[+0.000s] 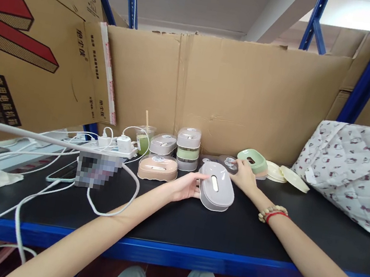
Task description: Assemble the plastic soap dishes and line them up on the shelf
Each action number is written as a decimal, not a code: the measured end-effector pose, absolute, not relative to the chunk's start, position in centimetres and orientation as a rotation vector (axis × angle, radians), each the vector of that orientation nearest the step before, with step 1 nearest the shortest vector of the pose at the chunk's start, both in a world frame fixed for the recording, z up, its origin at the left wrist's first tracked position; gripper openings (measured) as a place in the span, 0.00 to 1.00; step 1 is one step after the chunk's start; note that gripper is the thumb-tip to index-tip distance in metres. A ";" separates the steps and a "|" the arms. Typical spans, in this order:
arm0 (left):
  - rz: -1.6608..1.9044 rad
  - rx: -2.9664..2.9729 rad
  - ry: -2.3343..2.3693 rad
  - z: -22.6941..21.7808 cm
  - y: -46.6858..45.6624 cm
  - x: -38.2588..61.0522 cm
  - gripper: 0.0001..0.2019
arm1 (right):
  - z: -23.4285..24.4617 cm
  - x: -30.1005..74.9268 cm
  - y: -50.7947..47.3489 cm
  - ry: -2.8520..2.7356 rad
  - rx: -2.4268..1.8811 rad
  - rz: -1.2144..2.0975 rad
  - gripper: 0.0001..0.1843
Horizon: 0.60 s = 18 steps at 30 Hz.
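My left hand (187, 187) grips the left side of an oval grey plastic box (217, 186) with a pale slot in its top. The box is tilted towards me above the black tabletop. My right hand (245, 177) is just behind and to the right, its fingertips at the edge of a clear, dark-looking lid (228, 162) with a round sticker. Just beyond those fingers, a green oval cover (253, 159) with an opening rests on a peach-coloured piece (262, 175). The grey box partly hides what lies behind it.
Left of my hands stand a peach box (158, 168), a grey box (163, 144) and a stack of boxes (188, 152). Cream lids (293, 178) lie near a quilted bag (356, 176). White cables (131, 195), a phone (63, 172), a power strip (124, 149) and a green drink (143, 142) occupy the left.
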<state>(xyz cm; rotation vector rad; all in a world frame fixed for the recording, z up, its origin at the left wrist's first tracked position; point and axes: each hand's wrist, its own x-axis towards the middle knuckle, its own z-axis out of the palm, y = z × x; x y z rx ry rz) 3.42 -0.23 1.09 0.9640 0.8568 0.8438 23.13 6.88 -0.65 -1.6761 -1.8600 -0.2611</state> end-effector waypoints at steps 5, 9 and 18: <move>0.859 0.975 0.822 1.1 -0.4 3.4 0.03 | -1.0 23.0 7.0 -1.811 -1.679 -0.275 0.22; 0.879 0.967 0.814 0.9 -0.3 3.5 0.03 | -1.3 23.2 7.4 -1.831 -1.622 -0.317 0.22; 1.107 0.945 0.701 1.3 -0.2 3.5 0.10 | -0.5 23.3 7.0 -1.629 -1.111 -0.424 0.17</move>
